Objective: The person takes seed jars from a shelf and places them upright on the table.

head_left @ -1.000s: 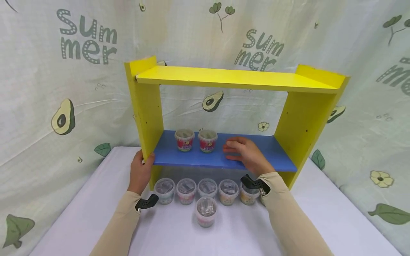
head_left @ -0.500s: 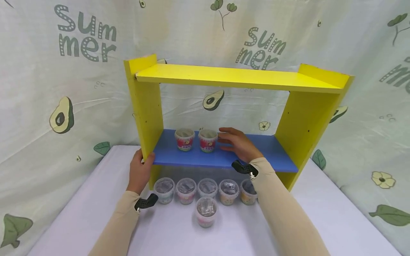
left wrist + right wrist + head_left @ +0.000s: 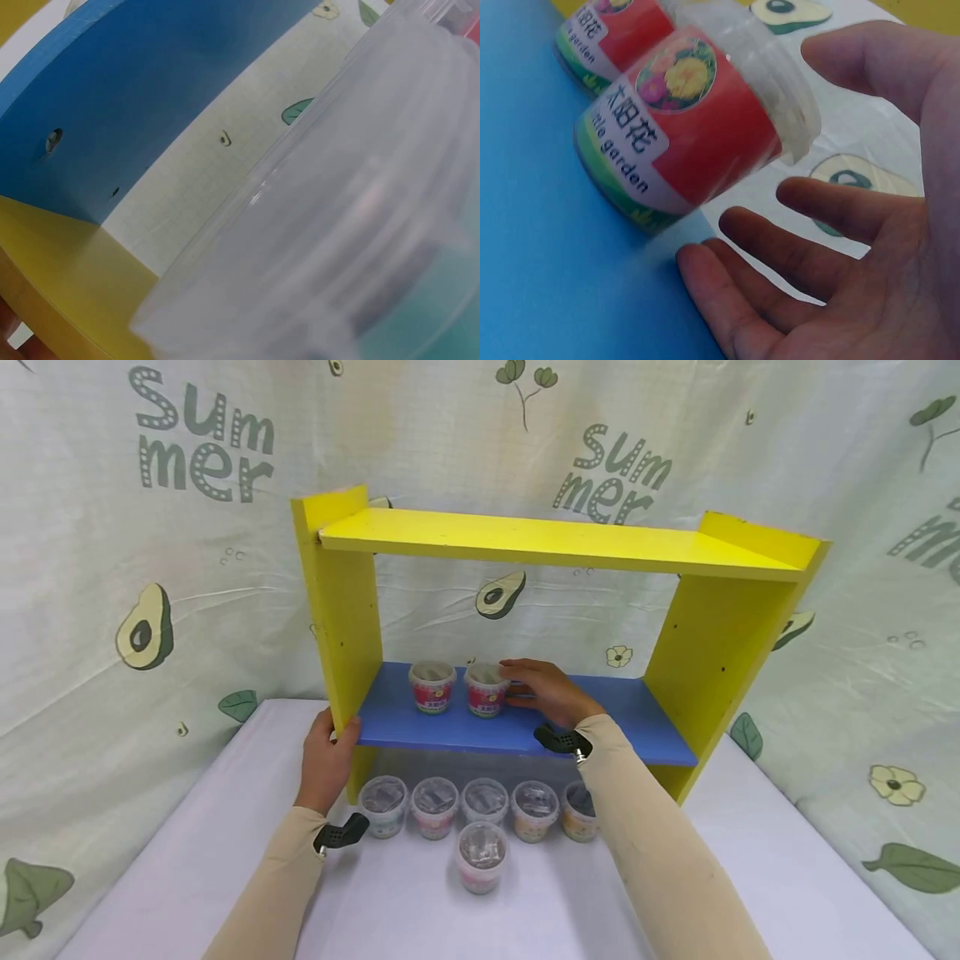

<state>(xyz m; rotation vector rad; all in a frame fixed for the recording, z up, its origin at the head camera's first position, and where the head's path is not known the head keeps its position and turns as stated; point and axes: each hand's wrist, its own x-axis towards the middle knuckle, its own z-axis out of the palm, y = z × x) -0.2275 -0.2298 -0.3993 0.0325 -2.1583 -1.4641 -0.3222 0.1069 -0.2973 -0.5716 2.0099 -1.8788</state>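
Observation:
My left hand [image 3: 326, 764] grips the front edge of the yellow left side panel [image 3: 343, 618] of a small shelf unit. In the left wrist view a bit of its fingers shows in the lower left corner beside the panel [image 3: 67, 262]. On the blue shelf board [image 3: 435, 735], two plastic tubs with red flower labels stand upright: a left tub [image 3: 432, 696] and a right tub [image 3: 484, 697]. My right hand [image 3: 551, 692] is just right of the right tub. In the right wrist view its fingers are spread beside that tub [image 3: 705, 135], thumb near the rim.
Under the blue board, several clear-topped tubs stand in a row on the white table, among them a pale blue one [image 3: 385, 810]. A single pink tub [image 3: 482, 857] stands in front of them. A yellow top board [image 3: 525, 537] spans above. Printed cloth hangs behind.
My right hand has moved left along the blue board, up beside the right tub. My left hand has stayed on the side panel. The tubs have not moved.

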